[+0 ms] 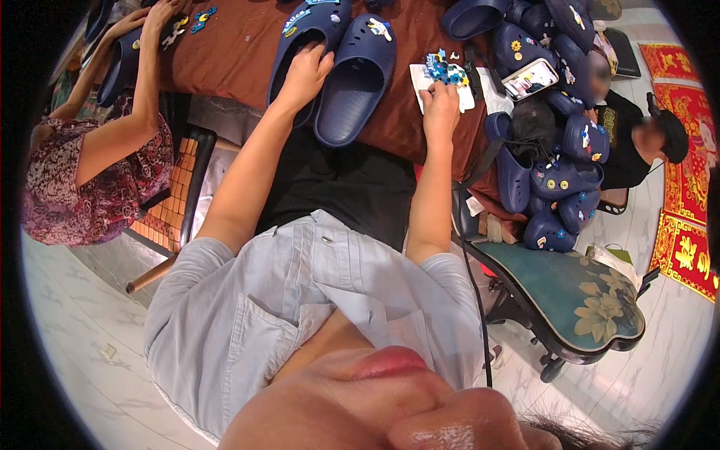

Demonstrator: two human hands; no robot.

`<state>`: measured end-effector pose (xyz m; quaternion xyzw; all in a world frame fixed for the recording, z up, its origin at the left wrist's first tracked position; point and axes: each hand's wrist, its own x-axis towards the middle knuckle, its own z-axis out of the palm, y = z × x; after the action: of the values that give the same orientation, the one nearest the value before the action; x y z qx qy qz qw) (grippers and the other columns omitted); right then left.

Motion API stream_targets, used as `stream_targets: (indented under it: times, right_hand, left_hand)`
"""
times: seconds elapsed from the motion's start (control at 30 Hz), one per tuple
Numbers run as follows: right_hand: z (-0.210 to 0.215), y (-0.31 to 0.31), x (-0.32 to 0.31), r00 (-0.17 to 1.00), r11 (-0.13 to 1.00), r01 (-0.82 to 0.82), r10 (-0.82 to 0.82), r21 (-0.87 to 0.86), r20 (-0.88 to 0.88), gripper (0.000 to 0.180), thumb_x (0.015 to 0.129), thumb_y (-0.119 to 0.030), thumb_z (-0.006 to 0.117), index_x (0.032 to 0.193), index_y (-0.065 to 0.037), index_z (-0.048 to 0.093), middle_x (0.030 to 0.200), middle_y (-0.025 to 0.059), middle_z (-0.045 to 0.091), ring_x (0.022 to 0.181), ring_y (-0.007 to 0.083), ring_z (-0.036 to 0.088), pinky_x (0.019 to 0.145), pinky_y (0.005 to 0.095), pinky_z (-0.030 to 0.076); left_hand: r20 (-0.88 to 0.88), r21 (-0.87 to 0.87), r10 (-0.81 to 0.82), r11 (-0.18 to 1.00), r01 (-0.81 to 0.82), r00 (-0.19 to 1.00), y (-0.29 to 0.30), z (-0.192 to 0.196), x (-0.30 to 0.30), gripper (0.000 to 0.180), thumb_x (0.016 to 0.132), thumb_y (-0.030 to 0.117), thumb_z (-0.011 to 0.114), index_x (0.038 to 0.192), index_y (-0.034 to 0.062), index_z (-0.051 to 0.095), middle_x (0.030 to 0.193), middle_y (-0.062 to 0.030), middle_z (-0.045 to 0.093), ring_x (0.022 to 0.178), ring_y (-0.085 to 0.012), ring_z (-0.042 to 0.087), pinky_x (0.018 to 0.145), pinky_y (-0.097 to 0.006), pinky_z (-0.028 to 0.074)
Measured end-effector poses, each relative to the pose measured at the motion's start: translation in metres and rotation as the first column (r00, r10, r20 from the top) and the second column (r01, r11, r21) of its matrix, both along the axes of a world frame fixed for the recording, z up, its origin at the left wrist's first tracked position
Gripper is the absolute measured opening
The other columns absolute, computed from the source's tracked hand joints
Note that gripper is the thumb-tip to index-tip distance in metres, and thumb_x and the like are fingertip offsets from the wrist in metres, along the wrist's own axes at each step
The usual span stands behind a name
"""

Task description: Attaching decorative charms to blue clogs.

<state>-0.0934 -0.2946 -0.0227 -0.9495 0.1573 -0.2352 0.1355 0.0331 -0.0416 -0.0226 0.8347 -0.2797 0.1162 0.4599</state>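
Two dark blue clogs lie side by side on the brown-covered table. My left hand [306,77] reaches into the opening of the left clog [285,61], closed on its upper, with some fingertips hidden inside. On this clog's toe sit a blue lettered charm and a yellow one. Beside it, the right clog [358,79] carries a white character charm [379,28] and is not touched. My right hand [440,112] bends its fingers together at the near edge of a pile of colourful shoe charms [448,69] on white paper [418,79]; what the fingertips pinch is hidden.
Many blue clogs [564,180] are heaped at the right, with a phone [529,79] among them. At the left, another person's hands [129,24] work near a clog. A padded chair [574,300] stands lower right; someone in a black cap [667,135] is beyond the heap.
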Motion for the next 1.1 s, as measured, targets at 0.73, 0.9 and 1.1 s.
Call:
stream_targets:
  times: [0.73,0.9,1.1]
  right_hand:
    - [0.008,-0.035,0.022,0.88,0.552,-0.221,-0.242,0.804,0.408,0.042,0.091,0.0,0.057,0.132,0.005,0.047,0.077,0.0088,0.062,0.058,0.0115,0.059,0.052,0.0232,0.047]
    - [-0.001,-0.044,0.024,0.88,0.516,-0.243,-0.239,0.821,0.411,0.046,0.09,0.001,0.057,0.134,0.006,0.044,0.079,0.0098,0.063,0.059,0.0134,0.061,0.053,0.0232,0.048]
    - [0.005,-0.091,0.026,0.84,0.465,-0.195,-0.376,0.863,0.392,0.069,0.09,0.004,0.051,0.15,0.001,0.017,0.08,0.0127,0.063,0.057,0.0146,0.059,0.049,0.025,0.045]
  left_hand:
    - [0.046,-0.054,-0.019,0.998,0.022,0.999,-0.002,-0.002,0.0,0.031,0.095,0.021,0.055,0.084,-0.0079,0.051,0.085,-0.0308,0.053,0.083,-0.0483,0.053,0.072,-0.048,0.042]
    - [-0.018,0.022,-0.005,1.0,0.005,1.0,0.0,-0.002,0.001,0.028,0.093,0.02,0.054,0.098,-0.0075,0.058,0.098,-0.0293,0.06,0.094,-0.0473,0.056,0.082,-0.048,0.046]
    - [0.043,-0.047,-0.024,0.999,0.026,0.999,-0.002,-0.001,0.001,0.029,0.094,0.019,0.055,0.085,-0.0081,0.052,0.086,-0.0314,0.054,0.082,-0.0487,0.054,0.071,-0.048,0.043]
